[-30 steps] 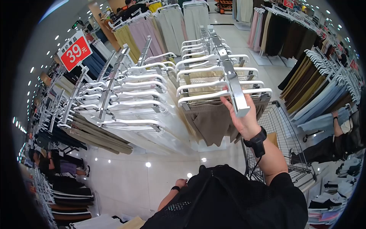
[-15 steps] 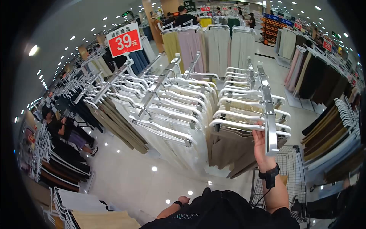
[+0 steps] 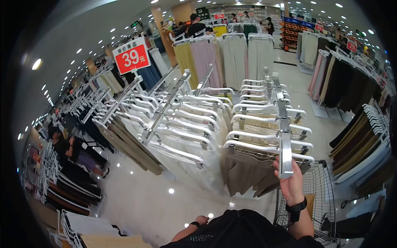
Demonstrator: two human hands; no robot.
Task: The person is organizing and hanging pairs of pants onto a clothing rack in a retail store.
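My right hand [image 3: 292,184], with a black watch on its wrist, reaches up around the front end of a chrome rail [image 3: 285,159]. Its fingers close at the frontmost white hanger [image 3: 252,147], partly hidden behind the rail. Taupe trousers [image 3: 244,169] hang from that hanger. More white hangers with beige and tan trousers line the same rail behind it. Low at my side, my left hand [image 3: 202,220] is loosely closed, away from the racks, with nothing visible in it.
White trousers [image 3: 188,159] crowd the rail to the left. A wire shopping cart [image 3: 324,182] stands right of me, under my forearm. A red price sign [image 3: 131,58] rises over the racks. A person in black [image 3: 66,142] stands at far left. Dark trousers [image 3: 341,80] hang at right.
My right hand has shifted down from beside the front hanger to around the rail end, its fingers drawing in. The whole view has tilted slightly, and my left hand still hangs low.
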